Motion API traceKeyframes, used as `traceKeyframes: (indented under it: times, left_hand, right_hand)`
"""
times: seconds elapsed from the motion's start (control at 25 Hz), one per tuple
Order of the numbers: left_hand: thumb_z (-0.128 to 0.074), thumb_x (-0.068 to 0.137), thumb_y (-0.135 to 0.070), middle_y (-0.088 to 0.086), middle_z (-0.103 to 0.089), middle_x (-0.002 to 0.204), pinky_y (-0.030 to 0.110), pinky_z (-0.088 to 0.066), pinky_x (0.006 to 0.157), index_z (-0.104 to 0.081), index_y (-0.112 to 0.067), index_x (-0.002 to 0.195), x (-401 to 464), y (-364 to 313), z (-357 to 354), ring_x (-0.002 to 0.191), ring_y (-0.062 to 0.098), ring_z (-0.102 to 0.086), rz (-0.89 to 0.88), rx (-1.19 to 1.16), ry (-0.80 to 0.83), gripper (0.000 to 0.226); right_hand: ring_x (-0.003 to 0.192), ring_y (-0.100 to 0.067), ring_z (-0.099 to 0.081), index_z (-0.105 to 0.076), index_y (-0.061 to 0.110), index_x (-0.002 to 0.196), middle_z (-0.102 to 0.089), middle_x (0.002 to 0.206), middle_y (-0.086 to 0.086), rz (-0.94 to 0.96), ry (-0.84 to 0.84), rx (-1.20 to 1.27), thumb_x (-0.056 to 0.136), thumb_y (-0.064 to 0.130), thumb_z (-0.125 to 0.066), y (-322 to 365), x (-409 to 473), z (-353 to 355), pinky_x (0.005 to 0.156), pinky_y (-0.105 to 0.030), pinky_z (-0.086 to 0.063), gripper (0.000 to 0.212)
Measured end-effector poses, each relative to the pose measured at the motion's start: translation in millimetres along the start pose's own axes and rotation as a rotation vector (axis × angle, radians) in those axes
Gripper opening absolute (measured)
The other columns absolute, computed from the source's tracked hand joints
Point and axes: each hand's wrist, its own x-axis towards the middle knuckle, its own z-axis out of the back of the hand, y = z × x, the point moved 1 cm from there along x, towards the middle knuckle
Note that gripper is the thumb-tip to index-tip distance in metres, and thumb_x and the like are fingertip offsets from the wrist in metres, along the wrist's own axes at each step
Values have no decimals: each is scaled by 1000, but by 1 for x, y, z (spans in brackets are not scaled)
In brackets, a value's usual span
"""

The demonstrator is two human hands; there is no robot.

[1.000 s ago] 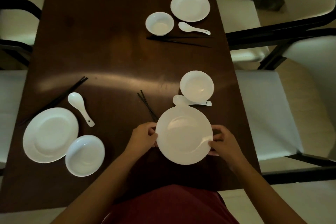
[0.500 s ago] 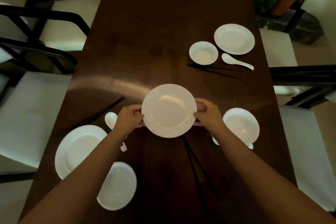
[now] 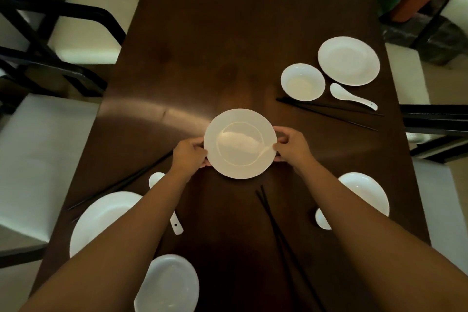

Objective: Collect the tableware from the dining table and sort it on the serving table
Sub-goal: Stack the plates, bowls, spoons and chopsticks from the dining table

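I hold a white plate (image 3: 240, 143) over the middle of the dark wooden dining table (image 3: 228, 33). My left hand (image 3: 190, 152) grips its left rim and my right hand (image 3: 291, 145) grips its right rim. At the far right lie another plate (image 3: 348, 60), a bowl (image 3: 302, 82), a white spoon (image 3: 352, 96) and black chopsticks (image 3: 329, 112). On the near right sit a bowl (image 3: 367, 191) and a spoon (image 3: 322, 220), partly hidden by my right forearm. On the near left are a plate (image 3: 101, 218), a bowl (image 3: 171, 284), a spoon (image 3: 176, 224) and chopsticks (image 3: 121, 181).
A pair of black chopsticks (image 3: 278, 233) lies near the table's centre front. White-cushioned chairs with black frames stand on the left (image 3: 38, 159) and right (image 3: 435, 205). A potted plant (image 3: 405, 0) stands at the back right.
Both hands have lifted the plate from the near right place setting and carried it forward to the table's middle. The view has shifted to take in the whole table.
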Motion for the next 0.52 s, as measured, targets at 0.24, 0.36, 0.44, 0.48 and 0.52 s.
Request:
traceKeyframes:
  times: [0.24,0.36,0.44,0.48,0.52]
  left_hand:
    - [-56,84,-4,2,-68,80,19,-55,54,-63,-14,116,3,7,0,60,11,-68,-23,15,23,34]
    - [-59,86,-12,4,-67,82,30,-58,66,-60,-9,118,-4,5,7,63,13,-68,-57,114,41,32]
    - [-57,88,-19,3,-66,88,29,-54,70,-58,-12,119,-17,6,20,67,13,-67,-137,189,34,32]
    - [-57,89,-21,2,-66,91,25,-51,69,-57,-15,119,-27,9,29,71,13,-66,-190,208,16,31]
    - [-57,88,-22,0,-65,92,23,-49,69,-58,-17,119,-40,13,40,76,13,-65,-258,225,-9,31]
  right_hand:
    - [92,-20,-55,-58,20,122,-56,113,-6,8,-25,-77,83,0,-60,-7,5,-3,54,-24,-55,44]
    - [94,-24,-61,-53,15,126,-62,114,-10,65,-159,-367,84,10,-62,-5,-1,1,78,-30,-53,43]
    - [99,-22,-60,-56,16,120,-64,114,-9,140,-251,-470,84,17,-62,3,-14,-5,80,-28,-45,36]
    - [97,-20,-60,-57,17,117,-63,113,-8,186,-251,-492,84,20,-62,8,-24,-12,78,-27,-44,33]
    - [95,-19,-60,-58,19,114,-63,112,-6,252,-226,-520,84,22,-61,14,-36,-24,77,-26,-45,30]
